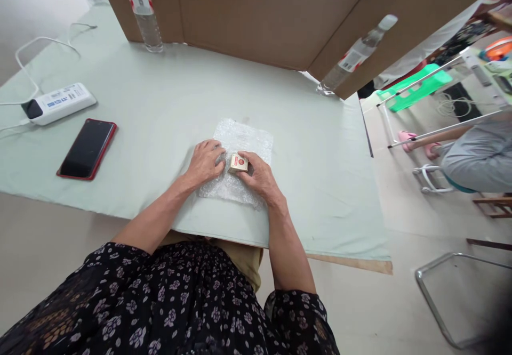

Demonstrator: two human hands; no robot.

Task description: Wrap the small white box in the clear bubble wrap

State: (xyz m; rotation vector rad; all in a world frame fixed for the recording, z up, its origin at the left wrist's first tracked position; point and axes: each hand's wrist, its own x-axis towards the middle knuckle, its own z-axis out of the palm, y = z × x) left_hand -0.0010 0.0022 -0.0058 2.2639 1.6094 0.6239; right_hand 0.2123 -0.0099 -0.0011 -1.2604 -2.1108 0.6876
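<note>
I am gripping the small box [237, 163] in my right hand [259, 176], fingers closed on it, mid-sheet on the bubble wrap [248, 136] by the near edge of the counter [160, 104], while pressing my left hand [205, 162] flat, fingers open and empty, smoothing the wrap.

Open cloth [320, 147] right of the bubble wrap [244, 137] — phone [87, 148] left, bottles [142, 11] and cardboard wall [256, 19] behind.

Left hand [205, 162] lies flat, right hand [260, 176] curls, forearms converging.

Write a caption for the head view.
Left hand rests on bubble wrap; right hand holds a small box on it.
</note>
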